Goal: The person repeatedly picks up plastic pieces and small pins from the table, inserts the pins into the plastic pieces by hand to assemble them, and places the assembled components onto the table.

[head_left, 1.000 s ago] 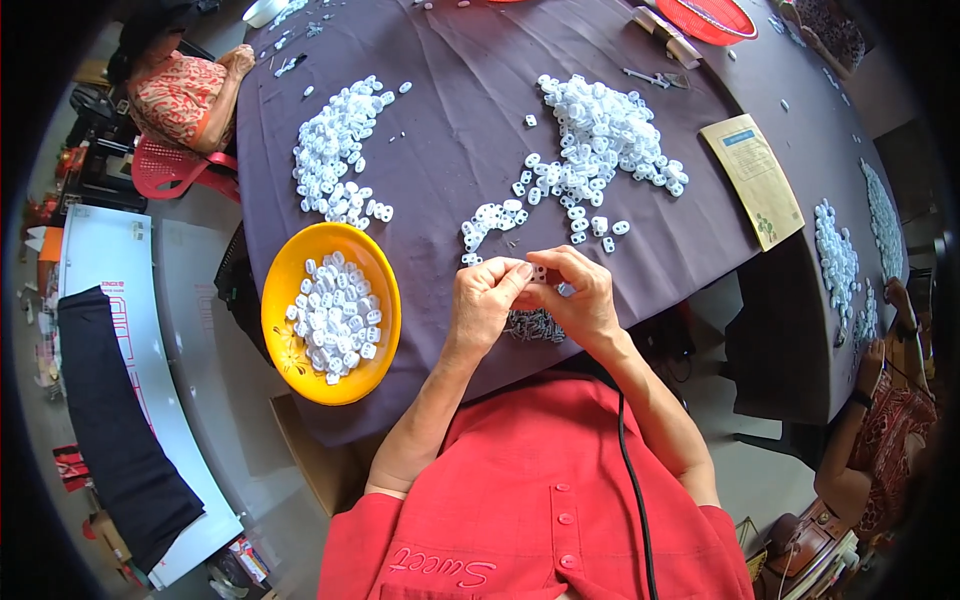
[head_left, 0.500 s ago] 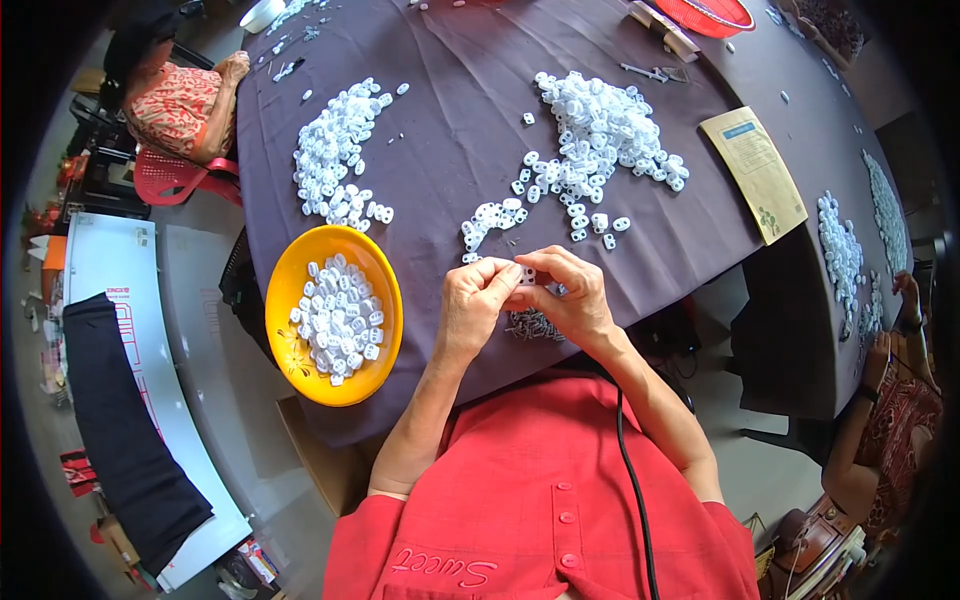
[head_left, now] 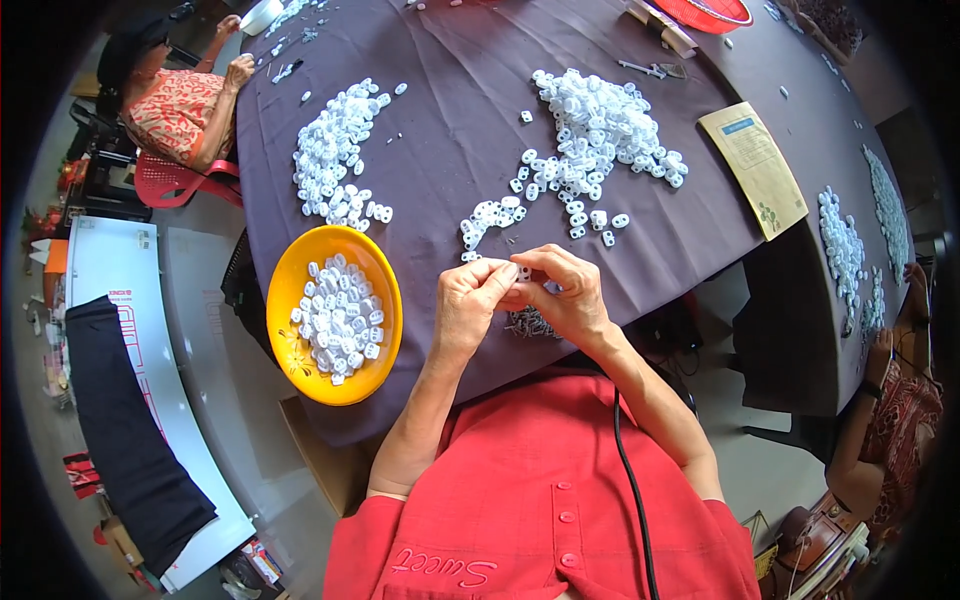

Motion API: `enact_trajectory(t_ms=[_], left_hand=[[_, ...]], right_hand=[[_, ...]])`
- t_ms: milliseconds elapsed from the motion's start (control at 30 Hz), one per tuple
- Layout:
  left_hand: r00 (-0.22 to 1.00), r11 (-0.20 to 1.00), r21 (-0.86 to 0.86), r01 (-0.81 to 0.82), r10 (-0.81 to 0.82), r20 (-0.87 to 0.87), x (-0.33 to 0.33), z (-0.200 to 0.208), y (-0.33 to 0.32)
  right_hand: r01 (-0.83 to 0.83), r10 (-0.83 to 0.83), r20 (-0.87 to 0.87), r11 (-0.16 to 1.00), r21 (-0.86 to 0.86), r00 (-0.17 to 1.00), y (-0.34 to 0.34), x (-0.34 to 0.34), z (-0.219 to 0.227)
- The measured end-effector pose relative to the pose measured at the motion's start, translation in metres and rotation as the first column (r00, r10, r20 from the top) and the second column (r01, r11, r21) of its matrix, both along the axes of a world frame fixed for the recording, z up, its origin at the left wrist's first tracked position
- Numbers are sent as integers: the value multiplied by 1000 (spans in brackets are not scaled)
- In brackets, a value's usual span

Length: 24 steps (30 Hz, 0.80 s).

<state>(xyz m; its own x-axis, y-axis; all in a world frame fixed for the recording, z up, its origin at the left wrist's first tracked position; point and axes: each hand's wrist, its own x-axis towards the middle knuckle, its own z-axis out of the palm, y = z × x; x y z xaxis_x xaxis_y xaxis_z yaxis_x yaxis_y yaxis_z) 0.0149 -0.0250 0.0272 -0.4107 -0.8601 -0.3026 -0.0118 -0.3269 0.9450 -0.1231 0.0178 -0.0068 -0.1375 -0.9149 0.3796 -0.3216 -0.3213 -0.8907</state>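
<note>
Close together at the table's near edge, both my hands pinch one small white plastic piece with dark holes (head_left: 524,272). My left hand (head_left: 468,300) grips it from the left, thumb and fingers closed. From the other side my right hand (head_left: 572,296) closes on it, fingers bent over and partly hiding it. Beneath the hands lies a heap of small dark metal bits, like screws (head_left: 532,322), partly covered. A short curved row of similar white pieces (head_left: 488,222) is just beyond my fingers.
At left, a yellow bowl (head_left: 391,350) holds many white pieces. Two larger heaps of oval white pieces (head_left: 335,150) and white pieces (head_left: 605,120) lie farther back. A tan paper packet (head_left: 755,175) rests at right. People sit at far left and right.
My hands stay almost in place, still holding the white piece. At far left, the other person's arms have moved apart, one reaching toward a white bowl.
</note>
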Motion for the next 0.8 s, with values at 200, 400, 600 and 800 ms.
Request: enact_trajectory(t_ms=[200, 400, 600, 800], left_hand=[[999, 999, -23, -26, 26, -28, 4, -1, 1], [999, 995, -95, -8, 12, 41, 7, -5, -1], [999, 997, -75, -4, 7, 43, 4, 3, -1], [1000, 999, -30, -17, 17, 6, 5, 3, 0]], right_hand=[[-59, 52, 90, 995, 75, 995, -3, 3, 0], [-86, 83, 77, 995, 47, 994, -5, 3, 4], [-61, 61, 34, 998, 24, 998, -5, 2, 4], [-35, 35, -22, 999, -10, 999, -5, 3, 5]])
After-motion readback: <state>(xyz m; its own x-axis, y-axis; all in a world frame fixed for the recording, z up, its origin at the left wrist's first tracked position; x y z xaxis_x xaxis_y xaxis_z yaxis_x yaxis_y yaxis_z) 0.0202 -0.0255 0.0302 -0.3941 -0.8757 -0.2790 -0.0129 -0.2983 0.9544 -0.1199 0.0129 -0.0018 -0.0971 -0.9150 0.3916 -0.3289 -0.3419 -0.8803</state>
